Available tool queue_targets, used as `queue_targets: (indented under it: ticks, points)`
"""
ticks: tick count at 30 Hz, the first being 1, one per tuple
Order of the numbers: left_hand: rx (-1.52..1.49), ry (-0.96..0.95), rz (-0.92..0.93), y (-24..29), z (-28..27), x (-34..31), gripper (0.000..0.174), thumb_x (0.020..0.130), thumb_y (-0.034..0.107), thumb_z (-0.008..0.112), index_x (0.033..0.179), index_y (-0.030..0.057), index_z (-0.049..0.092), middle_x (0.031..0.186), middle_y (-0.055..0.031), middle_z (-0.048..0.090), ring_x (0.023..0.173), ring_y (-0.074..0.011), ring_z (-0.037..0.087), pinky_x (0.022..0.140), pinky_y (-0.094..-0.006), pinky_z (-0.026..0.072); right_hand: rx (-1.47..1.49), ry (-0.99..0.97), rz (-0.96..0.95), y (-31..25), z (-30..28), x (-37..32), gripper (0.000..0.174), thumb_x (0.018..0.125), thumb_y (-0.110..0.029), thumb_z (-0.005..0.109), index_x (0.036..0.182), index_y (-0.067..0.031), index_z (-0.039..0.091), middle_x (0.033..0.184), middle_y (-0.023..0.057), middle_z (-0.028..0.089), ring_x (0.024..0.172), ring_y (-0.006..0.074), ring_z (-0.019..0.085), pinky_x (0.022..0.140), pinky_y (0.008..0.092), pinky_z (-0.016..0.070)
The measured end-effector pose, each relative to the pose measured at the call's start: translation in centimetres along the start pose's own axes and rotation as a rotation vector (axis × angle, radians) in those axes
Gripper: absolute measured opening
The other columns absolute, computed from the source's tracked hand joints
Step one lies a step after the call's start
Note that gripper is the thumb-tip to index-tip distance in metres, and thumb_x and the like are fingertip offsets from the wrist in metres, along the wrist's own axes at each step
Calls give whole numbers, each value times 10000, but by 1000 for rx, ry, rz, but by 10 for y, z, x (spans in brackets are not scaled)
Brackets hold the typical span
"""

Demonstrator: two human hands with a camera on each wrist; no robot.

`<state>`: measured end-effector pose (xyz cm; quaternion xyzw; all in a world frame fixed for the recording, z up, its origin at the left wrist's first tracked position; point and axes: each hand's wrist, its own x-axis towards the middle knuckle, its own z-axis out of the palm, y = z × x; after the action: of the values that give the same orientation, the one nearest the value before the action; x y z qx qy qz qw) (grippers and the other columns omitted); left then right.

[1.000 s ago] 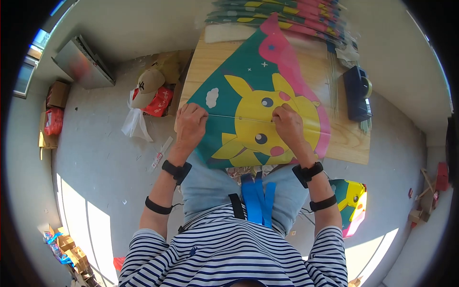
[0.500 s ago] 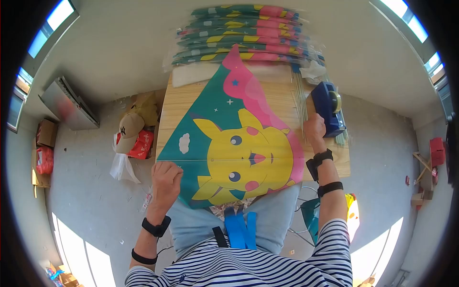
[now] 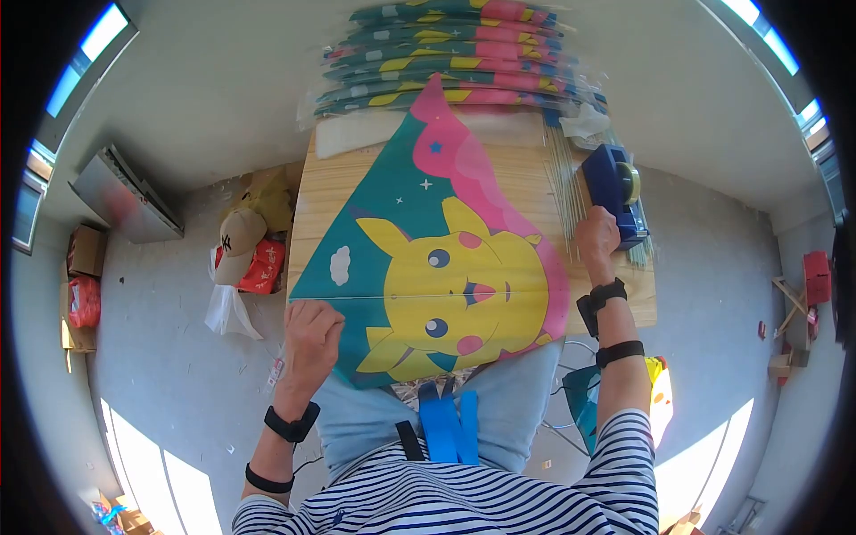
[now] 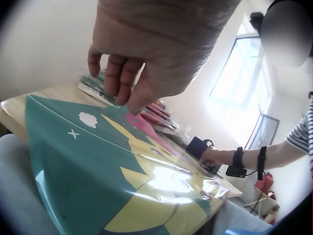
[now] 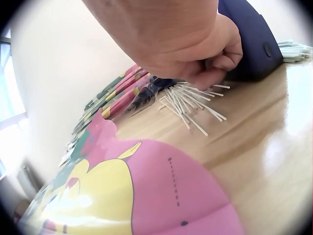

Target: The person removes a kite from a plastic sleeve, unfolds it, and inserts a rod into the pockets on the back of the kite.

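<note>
A plastic kite sheet [image 3: 357,241], printed with a yellow cartoon face on green and pink, lies over the table and the person's lap. Along its middle runs a thin pale rod [image 4: 164,163]. By the sheet's left corner, the left hand [image 3: 314,337] is raised with fingers loosely bent and nothing in them. The right hand [image 3: 597,236] is at the blue tape dispenser [image 3: 606,178], its fingers [image 5: 230,54] curled just over the ends of several thin white sticks [image 5: 188,100]. I cannot tell whether it pinches one.
Bagged, folded printed kites [image 3: 446,62] are stacked at the table's [image 3: 325,187] far end, behind a white pad [image 3: 357,134]. Pale green sticks [image 5: 296,51] lie beyond the dispenser. A cap [image 3: 239,245] and a red bag [image 3: 263,267] sit left of the table.
Both hands gripped along the rod over the sheet earlier. The right hand has since gone right to the sticks and dispenser, lately shifting slightly; the left has left the rod and stays near the corner.
</note>
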<state>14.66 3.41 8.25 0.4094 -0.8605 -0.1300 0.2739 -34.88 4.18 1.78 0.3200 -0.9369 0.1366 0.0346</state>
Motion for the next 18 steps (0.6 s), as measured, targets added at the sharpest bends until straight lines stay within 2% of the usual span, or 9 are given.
queue_targets:
  ticks: [3, 5, 6, 8, 12, 14, 18]
  points:
    - [5, 5, -2, 0, -3, -1, 88, 743, -34, 685, 794, 26, 643, 842, -86, 607, 864, -286, 571, 817, -400, 428, -66, 18, -6, -8, 0, -4, 90, 795, -96, 615, 816, -53, 691, 922, 186, 705, 896, 376, 692, 743, 429, 563]
    - [7, 0, -6, -1, -4, -2, 88, 743, -34, 685, 793, 25, 644, 843, -85, 608, 864, -285, 571, 817, -399, 429, -112, 196, -69, -12, 3, -6, 81, 802, -95, 620, 806, -59, 692, 924, 162, 692, 904, 367, 689, 730, 425, 562]
    - [8, 3, -2, -1, -3, -2, 87, 742, -34, 685, 792, 25, 646, 843, -86, 609, 863, -285, 571, 815, -400, 431, -112, 195, -69, -15, 3, -7, 81, 802, -95, 620, 806, -59, 692, 924, 162, 692, 904, 367, 689, 730, 425, 562]
    - [10, 4, -1, -1, -3, -1, 86, 741, -34, 684, 792, 24, 647, 844, -86, 610, 862, -285, 571, 814, -401, 432, -25, 230, -235, -21, 4, -9, 46, 771, -73, 647, 773, -57, 690, 900, 134, 670, 842, 351, 691, 708, 418, 565]
    - [-9, -9, 10, 6, 0, 2, 85, 739, -33, 685, 791, 23, 648, 844, -89, 609, 858, -288, 572, 807, -400, 435, 128, 108, -347, -28, 20, -11, 61, 772, -85, 642, 783, -51, 692, 909, 147, 683, 851, 362, 689, 727, 432, 562]
    - [-19, -13, 8, 5, -2, 1, 85, 738, -33, 684, 792, 23, 648, 844, -90, 608, 858, -288, 573, 806, -399, 435, 61, 51, -254, -30, 23, -11, 74, 779, -101, 643, 787, -48, 694, 928, 160, 694, 863, 368, 687, 736, 446, 560]
    - [-4, -8, 7, -1, 0, -4, 85, 737, -31, 685, 793, 23, 650, 845, -88, 609, 862, -285, 576, 808, -395, 436, 102, 25, -244, -28, 15, -10, 90, 790, -118, 644, 789, -44, 695, 938, 168, 704, 887, 366, 694, 745, 448, 564]
